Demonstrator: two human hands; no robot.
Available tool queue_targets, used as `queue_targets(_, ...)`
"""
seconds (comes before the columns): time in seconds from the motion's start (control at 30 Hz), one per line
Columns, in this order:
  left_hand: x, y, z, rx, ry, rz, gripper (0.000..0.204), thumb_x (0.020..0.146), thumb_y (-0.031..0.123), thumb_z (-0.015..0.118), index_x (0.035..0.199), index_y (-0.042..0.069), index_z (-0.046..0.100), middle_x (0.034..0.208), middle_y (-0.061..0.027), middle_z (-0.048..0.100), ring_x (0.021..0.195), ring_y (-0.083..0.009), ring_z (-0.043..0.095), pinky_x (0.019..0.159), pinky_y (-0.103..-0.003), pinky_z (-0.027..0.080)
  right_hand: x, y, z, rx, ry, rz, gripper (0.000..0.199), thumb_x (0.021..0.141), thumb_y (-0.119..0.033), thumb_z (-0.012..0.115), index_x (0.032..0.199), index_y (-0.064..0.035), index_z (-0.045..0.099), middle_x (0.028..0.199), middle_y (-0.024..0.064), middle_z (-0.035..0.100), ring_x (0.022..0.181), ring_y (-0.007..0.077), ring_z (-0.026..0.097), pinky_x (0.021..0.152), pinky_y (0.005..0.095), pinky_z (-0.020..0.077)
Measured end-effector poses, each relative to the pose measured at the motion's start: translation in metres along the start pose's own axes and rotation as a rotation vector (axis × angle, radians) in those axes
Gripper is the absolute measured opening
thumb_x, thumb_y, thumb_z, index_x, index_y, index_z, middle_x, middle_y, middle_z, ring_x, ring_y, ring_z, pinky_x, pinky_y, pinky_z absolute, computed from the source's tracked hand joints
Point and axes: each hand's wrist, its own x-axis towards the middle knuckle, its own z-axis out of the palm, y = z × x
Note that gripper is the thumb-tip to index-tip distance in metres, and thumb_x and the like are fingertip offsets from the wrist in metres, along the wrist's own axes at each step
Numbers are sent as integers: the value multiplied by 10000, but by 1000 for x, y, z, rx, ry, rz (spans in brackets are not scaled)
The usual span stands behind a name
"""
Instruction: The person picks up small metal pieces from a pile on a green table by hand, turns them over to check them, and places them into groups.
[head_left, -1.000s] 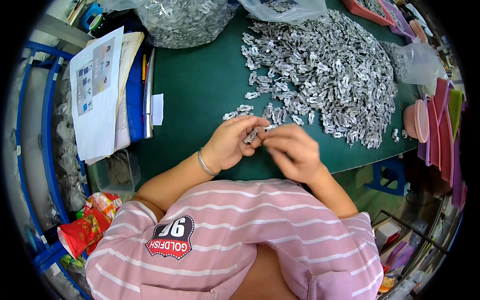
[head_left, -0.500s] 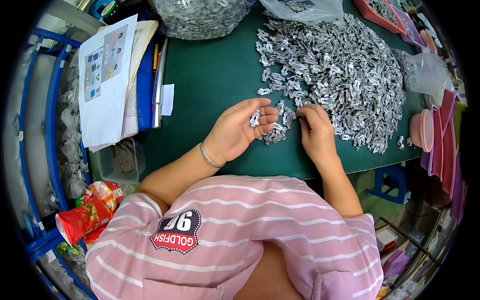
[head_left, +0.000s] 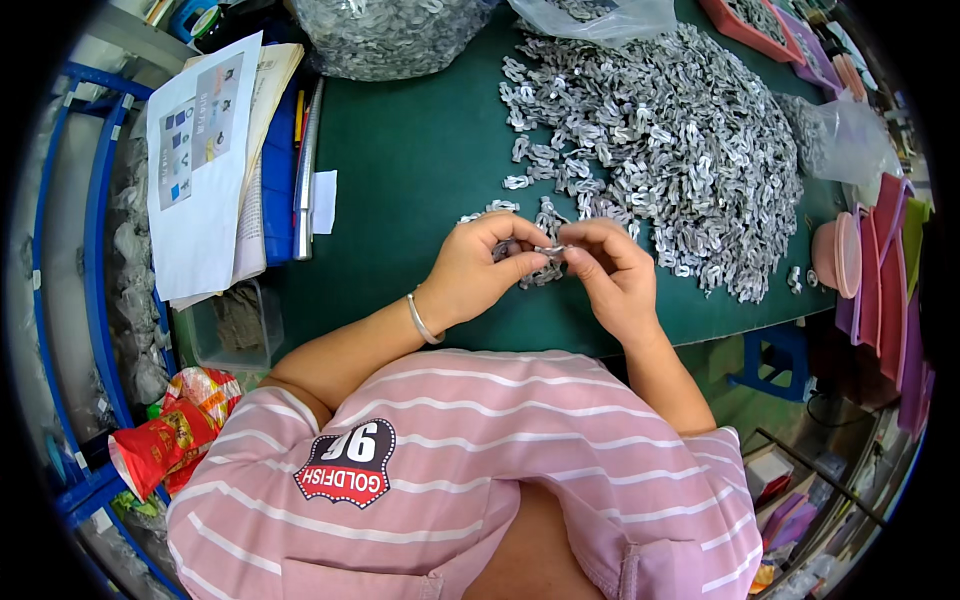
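Both my hands meet over the near side of the table. My left hand (head_left: 468,270) has its fingers curled and its thumb and fingertip pinching one end of a small grey metal clip-like part (head_left: 551,251). At the other end, my right hand (head_left: 622,282) grips the same part between thumb and forefinger. The exact shape of this part is partly hidden by the fingertips. A loose cluster of similar parts (head_left: 548,214) lies just beyond and beneath my hands. Behind my right hand spreads a large heap of the same grey parts (head_left: 690,160).
A full clear bag of parts (head_left: 395,38) stands at the back, with another plastic bag (head_left: 605,22) beside it. Red tray (head_left: 750,22) and pink bowl (head_left: 840,255) are to the right. Papers (head_left: 195,215) and a clear container (head_left: 262,325) are to the left.
My hands have come together. The left, formerly palm up with a part on it, has turned over to pinch; the right has moved left from the cluster's edge to the same part.
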Motion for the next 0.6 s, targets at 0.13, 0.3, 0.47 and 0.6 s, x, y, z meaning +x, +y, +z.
queue_targets(0.13,-1,2,0,-34,-50,-41,224,749,1,672,959,-11,593,826,-33,581,740,-75,542,652,-197,457,-4,4,4,244,3,36,161,743,58,629,890,-6,617,923,94,567,775,138,569,650,231,473)
queue_targets(0.3,-2,-1,0,-319,-37,-116,259,746,-15,671,988,-18,576,841,-46,584,773,-93,555,691,-212,475,-6,3,-1,-140,70,-251,187,699,106,627,853,3,605,876,96,596,783,161,588,654,250,483)
queue_targets(0.47,-4,1,1,-418,1,-202,210,793,27,637,986,-7,562,811,-34,566,698,-70,515,595,-187,425,-5,-2,15,-122,174,-357,185,683,124,627,809,-3,578,831,111,608,755,205,597,656,268,486)
queue_targets(0.6,-3,-6,-3,-689,-36,-270,143,862,108,560,963,8,551,783,-20,543,647,-61,469,530,-189,361,-5,-10,13,-124,49,-403,169,700,125,605,813,2,577,832,121,611,732,214,599,652,276,483)
